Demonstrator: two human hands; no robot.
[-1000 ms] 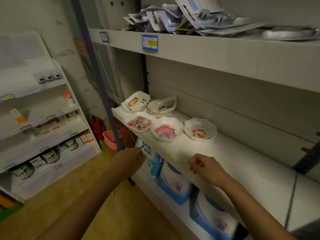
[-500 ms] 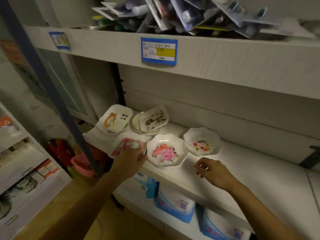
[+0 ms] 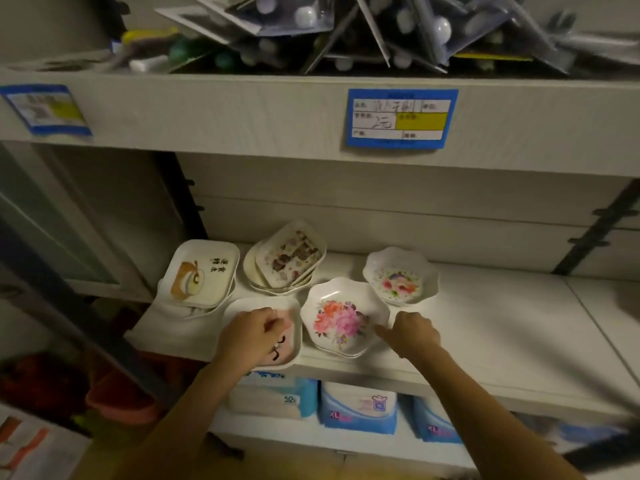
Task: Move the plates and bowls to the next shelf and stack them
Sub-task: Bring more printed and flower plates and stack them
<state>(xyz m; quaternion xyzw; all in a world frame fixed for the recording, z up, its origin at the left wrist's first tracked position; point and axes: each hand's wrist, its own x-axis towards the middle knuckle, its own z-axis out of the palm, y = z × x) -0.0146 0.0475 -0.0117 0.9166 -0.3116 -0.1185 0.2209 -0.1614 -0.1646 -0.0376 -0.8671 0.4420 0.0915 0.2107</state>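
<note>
Several small dishes sit at the left end of the white middle shelf (image 3: 491, 334). My left hand (image 3: 247, 337) lies over the near left rim of a pink square plate (image 3: 289, 341), fingers curled onto its inside. My right hand (image 3: 414, 332) is beside a white bowl with pink flowers (image 3: 341, 318), one fingertip at its right rim and nothing in its grasp. Behind them are a square plate with an apple picture (image 3: 202, 273), a small stack of plates with a tilted square one on top (image 3: 287, 259), and a second flowered bowl (image 3: 400, 277).
The upper shelf (image 3: 242, 112) hangs low over the dishes, piled with packaged goods and bearing a blue price tag (image 3: 400, 117). Blue and white packs (image 3: 358, 408) fill the shelf below. A dark upright post (image 3: 79, 306) stands at the left. The middle shelf runs bare to the right.
The view has closed in on the dishes. My left hand went from the shelf's front edge onto the pink plate. My right hand moved forward to the flowered bowl's rim.
</note>
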